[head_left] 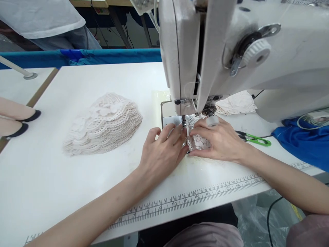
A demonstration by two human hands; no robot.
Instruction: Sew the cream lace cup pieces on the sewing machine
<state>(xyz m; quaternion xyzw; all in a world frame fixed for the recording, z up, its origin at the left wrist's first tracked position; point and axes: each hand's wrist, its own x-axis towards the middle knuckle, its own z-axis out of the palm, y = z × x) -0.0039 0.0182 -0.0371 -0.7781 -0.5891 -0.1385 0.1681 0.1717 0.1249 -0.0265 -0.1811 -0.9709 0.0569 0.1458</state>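
A small white lace piece point(197, 140) lies under the needle of a white sewing machine point(231, 51). My left hand point(160, 152) rests flat on the table with its fingers stretched toward the needle plate point(170, 120), touching the lace's left edge. My right hand point(218, 140) presses on the lace from the right, fingers curled over it, with a white thimble-like cap point(212, 120) on one finger. The part of the lace beneath the presser foot is hidden.
A stack of several lace pieces point(102, 125) sits on the white table point(51, 178) to the left. Green-handled snips point(253, 138) and blue cloth point(303, 144) lie to the right. More lace point(238, 103) lies behind the machine. A ruler strip point(195, 197) runs along the front edge.
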